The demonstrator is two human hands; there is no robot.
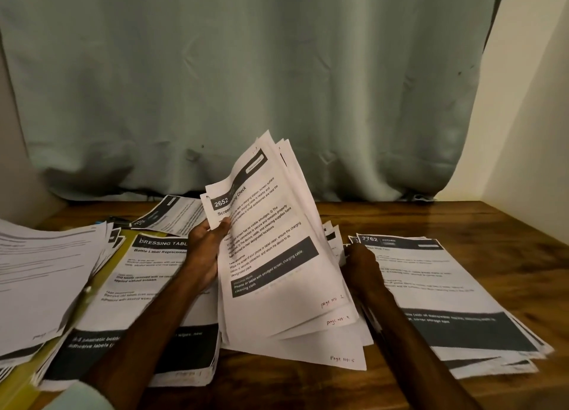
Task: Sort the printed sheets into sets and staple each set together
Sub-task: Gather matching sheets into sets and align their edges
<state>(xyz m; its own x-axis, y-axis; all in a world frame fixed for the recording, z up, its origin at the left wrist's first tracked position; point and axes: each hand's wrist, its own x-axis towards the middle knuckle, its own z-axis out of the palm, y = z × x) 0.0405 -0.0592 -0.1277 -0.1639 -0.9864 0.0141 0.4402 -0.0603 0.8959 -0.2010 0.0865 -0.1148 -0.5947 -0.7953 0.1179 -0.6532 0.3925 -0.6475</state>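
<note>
Since each heap looks like its own set, the layout makes sense. A loose pile (40, 271) sits far left, lapping over a yellow folder (123, 249). The Dressing Table stack (147, 286) lies just beside it, with a stray sheet (172, 215) behind. The left hand (206, 249) grips the bundle (271, 255) by its left edge, thumb on the front page. It tilts the bundle up off the table (462, 218), I'd guess so the handwritten page numbers fan out readable. The right hand (361, 268) sits at the bundle's right edge, fingers curled. The paper hides the tips, so I can't tell if it pinches anything. The 2762 stack (446, 286) lies flat on the right.
</note>
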